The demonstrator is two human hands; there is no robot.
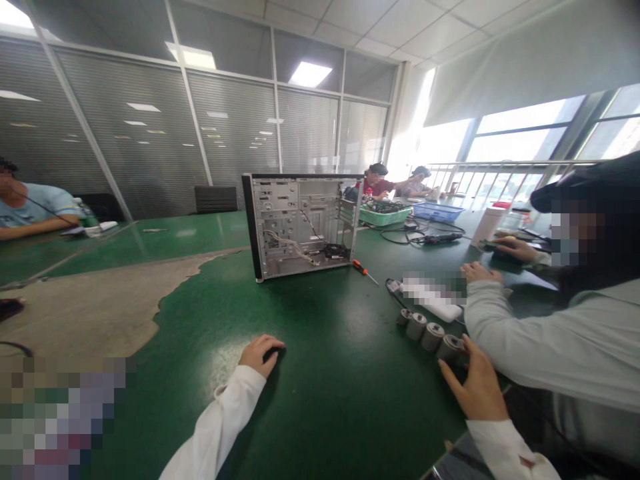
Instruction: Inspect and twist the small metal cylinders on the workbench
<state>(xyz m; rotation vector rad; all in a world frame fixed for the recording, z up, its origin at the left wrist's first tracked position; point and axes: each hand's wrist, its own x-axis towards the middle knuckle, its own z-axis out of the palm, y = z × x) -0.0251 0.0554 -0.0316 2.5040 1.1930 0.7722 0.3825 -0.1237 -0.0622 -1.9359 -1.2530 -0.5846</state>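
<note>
**Q:** Which hand lies nearer the row of grey cylinders (433, 335)?

**A:** The right-hand grip (475, 390), lower right in the view. Its fingers are spread and closed around nothing. Their tips reach the end cylinder (450, 348), though actual contact cannot be made out.

**Q:** How does the row lie relative to that hand?

**A:** Four short cylinders form a close line on the worn green surface (330, 373). The line's long axis runs from the right hand up and to the left in the view, ending near a blurred white strip (430, 297).

**Q:** And the other hand?

**A:** The left-hand grip (261, 355) rests on the surface, well apart from the row, with its fingers curled. A dark shape lies at the fingertips; whether the hand has hold of anything cannot be told.

**Q:** What stands beyond the hands?

**A:** An open computer chassis (300, 227), upright, with an orange-handled screwdriver (363, 270) lying just beside its near corner. To the right, a co-worker's pale sleeve (520, 327) extends toward a hand (477, 271) resting beyond the row. Farther off are a green tray (385, 216) and a blue basket (437, 211).
</note>
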